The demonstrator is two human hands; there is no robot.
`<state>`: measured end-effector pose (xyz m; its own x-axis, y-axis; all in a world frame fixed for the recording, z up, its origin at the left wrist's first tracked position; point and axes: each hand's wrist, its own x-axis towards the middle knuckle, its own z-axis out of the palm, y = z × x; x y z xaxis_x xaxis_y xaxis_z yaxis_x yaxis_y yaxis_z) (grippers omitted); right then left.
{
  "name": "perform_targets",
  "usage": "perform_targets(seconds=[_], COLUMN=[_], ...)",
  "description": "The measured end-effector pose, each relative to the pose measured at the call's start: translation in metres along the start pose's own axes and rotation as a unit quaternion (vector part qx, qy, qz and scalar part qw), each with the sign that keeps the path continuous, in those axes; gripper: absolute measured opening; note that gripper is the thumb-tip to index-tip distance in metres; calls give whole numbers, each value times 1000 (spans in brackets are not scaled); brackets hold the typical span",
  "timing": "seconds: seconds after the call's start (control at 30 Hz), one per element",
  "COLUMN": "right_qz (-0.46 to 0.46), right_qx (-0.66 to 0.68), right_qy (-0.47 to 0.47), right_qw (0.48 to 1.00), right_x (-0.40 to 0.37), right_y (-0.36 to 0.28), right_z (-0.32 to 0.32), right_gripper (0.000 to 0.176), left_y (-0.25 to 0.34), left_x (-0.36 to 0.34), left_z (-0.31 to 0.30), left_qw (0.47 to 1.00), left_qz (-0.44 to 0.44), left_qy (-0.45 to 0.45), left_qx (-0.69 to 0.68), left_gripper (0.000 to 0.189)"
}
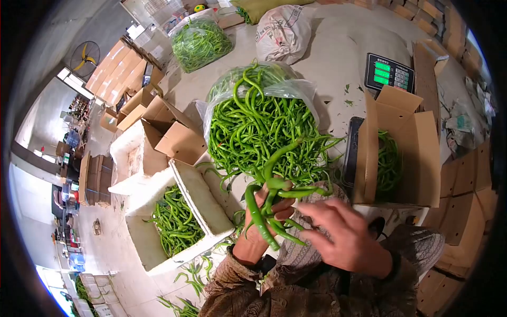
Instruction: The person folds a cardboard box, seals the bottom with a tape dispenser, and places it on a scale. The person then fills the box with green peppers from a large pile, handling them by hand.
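Observation:
A bunch of long green peppers (257,215) is gripped in my left hand (260,211), with peppers sticking out on several sides. Just to its right, my right hand (343,235) is blurred, its fingers spread toward the bunch, and nothing shows in it. Beyond both hands, a large clear plastic bag (303,90) lies open, with a big heap of green peppers (264,132) spilling from its mouth. At the lower left, a white foam box (141,240) holds more peppers (177,222). On the right, an open cardboard box (422,158) has some peppers (388,164) inside.
A scale display (390,73) with green digits stands behind the cardboard box. Farther back are another bag of peppers (200,45) and a white sack (284,34). An empty foam box (129,158) sits at left. Loose peppers (193,274) lie on the floor.

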<state>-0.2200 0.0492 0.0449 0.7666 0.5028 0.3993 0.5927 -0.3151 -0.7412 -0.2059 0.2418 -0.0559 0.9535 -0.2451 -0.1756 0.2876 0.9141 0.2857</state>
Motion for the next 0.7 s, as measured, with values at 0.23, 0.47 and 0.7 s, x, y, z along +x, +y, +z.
perform_targets(seconds=[0.23, 0.47, 0.7], right_qz=[-29, 47, 161], right_qx=[58, 78, 165], right_qy=[26, 82, -71], right_qw=[998, 992, 970], right_x=[24, 24, 22], right_y=[13, 21, 60], right_z=[36, 26, 38], right_gripper=[61, 46, 61], left_y=[-9, -16, -16], left_x=[-8, -3, -2], left_z=[15, 1, 27], left_qw=[996, 990, 979], left_qz=[33, 84, 80], left_qy=[60, 117, 85], left_qx=[65, -9, 166], left_gripper=[26, 30, 30])
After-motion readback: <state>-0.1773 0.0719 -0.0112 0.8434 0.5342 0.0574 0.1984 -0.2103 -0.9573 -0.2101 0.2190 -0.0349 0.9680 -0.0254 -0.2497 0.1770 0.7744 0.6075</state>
